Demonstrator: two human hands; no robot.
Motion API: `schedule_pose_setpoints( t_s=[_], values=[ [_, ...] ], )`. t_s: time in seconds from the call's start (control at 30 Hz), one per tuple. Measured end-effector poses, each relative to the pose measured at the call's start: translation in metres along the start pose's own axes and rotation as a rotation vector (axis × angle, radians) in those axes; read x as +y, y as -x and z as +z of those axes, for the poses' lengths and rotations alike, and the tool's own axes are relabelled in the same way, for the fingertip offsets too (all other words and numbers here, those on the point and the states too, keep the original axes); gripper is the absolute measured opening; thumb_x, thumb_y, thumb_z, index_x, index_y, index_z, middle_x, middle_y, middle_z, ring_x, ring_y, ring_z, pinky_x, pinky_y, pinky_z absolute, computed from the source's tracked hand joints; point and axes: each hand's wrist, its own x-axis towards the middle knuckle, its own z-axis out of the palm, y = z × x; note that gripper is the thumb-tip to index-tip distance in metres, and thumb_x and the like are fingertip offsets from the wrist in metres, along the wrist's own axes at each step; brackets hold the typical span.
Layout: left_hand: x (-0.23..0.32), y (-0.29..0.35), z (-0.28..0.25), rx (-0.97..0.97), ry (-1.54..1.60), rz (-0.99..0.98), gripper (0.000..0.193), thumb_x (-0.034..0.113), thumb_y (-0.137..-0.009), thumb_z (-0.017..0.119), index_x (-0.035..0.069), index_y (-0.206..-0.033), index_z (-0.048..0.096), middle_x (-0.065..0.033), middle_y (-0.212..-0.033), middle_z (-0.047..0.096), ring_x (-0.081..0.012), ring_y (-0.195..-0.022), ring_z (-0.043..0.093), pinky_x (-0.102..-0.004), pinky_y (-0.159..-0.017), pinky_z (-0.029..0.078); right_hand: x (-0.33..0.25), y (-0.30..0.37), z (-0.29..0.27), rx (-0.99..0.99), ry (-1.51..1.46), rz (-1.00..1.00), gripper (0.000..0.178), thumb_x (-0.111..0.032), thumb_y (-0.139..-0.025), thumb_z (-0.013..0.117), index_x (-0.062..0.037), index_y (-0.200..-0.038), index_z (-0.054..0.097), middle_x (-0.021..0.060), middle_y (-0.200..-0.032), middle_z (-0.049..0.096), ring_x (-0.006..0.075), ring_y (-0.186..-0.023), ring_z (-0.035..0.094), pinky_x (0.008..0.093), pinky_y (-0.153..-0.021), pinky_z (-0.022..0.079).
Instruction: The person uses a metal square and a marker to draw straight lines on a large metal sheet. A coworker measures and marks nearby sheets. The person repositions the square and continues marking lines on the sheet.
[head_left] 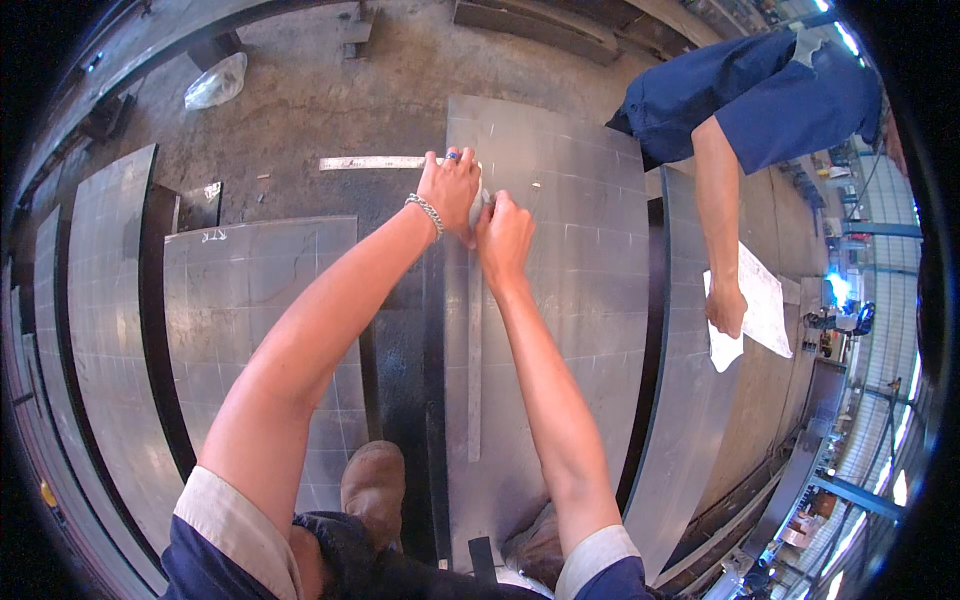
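Observation:
An L-shaped steel square (pixel 372 163) lies at the left edge of a grey steel plate (pixel 580 290). One of its legs sticks out to the left past the plate, and the other runs along the plate toward me. My left hand (pixel 450 192) is closed over the corner of the square. Right beside it, my right hand (pixel 504 236) is closed in a pinch, low over the plate. A small pale bit shows at its fingertips, too covered to name. Thin pale lines cross the plate, and a small white piece (pixel 537 185) lies on it.
More marked steel plates (pixel 265 320) stand to the left, with dark gaps between them. At the right, a co-worker's hand (pixel 727 308) holds white paper sheets (pixel 762 305) over another plate. A clear plastic bag (pixel 216 82) lies on the floor. My boot (pixel 373 487) rests on a plate.

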Motion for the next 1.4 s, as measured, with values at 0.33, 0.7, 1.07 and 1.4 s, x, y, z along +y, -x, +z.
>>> schedule_pose_setpoints(
  t_s=[0.33, 0.7, 1.07, 1.4],
  values=[
    [0.000, -0.004, 0.003, -0.019, -0.018, 0.003, 0.107, 0.048, -0.054, 0.091, 0.003, -0.140, 0.047, -0.0149, -0.138, 0.047, -0.0340, -0.135, 0.046, -0.0562, -0.102, 0.041, -0.006, 0.001, -0.008, -0.046, 0.036, -0.098, 0.005, 0.003, -0.078, 0.061, 0.0078, -0.079, 0.061, 0.0301, -0.078, 0.066, 0.0479, -0.078, 0.067, 0.0531, -0.068, 0.053],
    [-0.003, 0.003, -0.009, -0.094, -0.004, 0.003, 0.129, 0.073, -0.044, 0.085, 0.002, -0.144, 0.045, -0.0163, -0.146, 0.043, -0.0342, -0.138, 0.042, -0.0557, -0.104, 0.039, 0.003, 0.180, -0.090, -0.456, 0.063, 0.047, 0.010, 0.001, -0.080, 0.066, 0.0047, -0.082, 0.057, 0.0285, -0.076, 0.064, 0.0468, -0.075, 0.065, 0.0527, -0.066, 0.051],
    [-0.008, 0.002, -0.002, -0.050, 0.059, -0.012, 0.132, 0.073, -0.041, 0.087, 0.007, -0.146, 0.043, -0.0151, -0.146, 0.041, -0.0386, -0.136, 0.043, -0.0600, -0.104, 0.037, -0.034, 0.175, -0.161, -0.247, 0.093, 0.222, 0.018, -0.001, -0.082, 0.065, 0.0009, -0.094, 0.052, 0.0252, -0.077, 0.065, 0.0449, -0.073, 0.065, 0.0511, -0.064, 0.051],
    [-0.012, 0.003, 0.006, -0.053, 0.093, -0.090, 0.135, 0.078, -0.034, 0.084, 0.025, -0.151, 0.040, -0.0169, -0.148, 0.039, -0.0443, -0.133, 0.048, -0.0592, -0.103, 0.037, 0.001, 0.305, -0.099, -0.412, 0.190, 0.298, 0.027, -0.016, -0.093, 0.063, -0.0008, -0.107, 0.045, 0.0274, -0.091, 0.067, 0.0480, -0.079, 0.066, 0.0520, -0.070, 0.053]
  ],
)
